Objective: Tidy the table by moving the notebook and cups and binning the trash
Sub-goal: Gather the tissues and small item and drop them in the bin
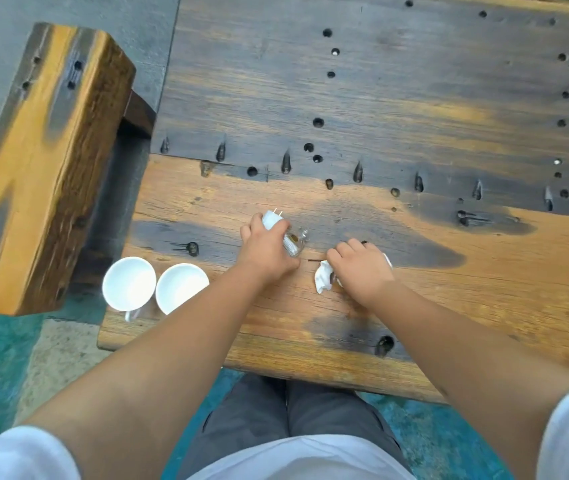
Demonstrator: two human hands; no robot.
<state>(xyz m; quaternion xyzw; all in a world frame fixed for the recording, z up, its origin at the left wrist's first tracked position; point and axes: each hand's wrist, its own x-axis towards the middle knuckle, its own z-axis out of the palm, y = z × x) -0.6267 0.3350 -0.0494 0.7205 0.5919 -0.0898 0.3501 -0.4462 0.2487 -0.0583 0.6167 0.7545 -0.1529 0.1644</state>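
Two white cups (129,284) (182,287) stand side by side at the table's near left corner. My left hand (265,250) is closed around a small clear plastic bottle (295,241) together with a crumpled white tissue (271,219) that sticks out behind the fingers. My right hand (361,268) presses down on crumpled white tissue paper (323,280) lying on the wood, with fingers curled over it; more white paper shows at the hand's right side. No notebook is in view.
The worn wooden table (397,109) has many drilled holes and dark stains. A wooden bench (44,161) stands to the left, apart from the table. Grey and green floor lies below, with my legs at the table's near edge.
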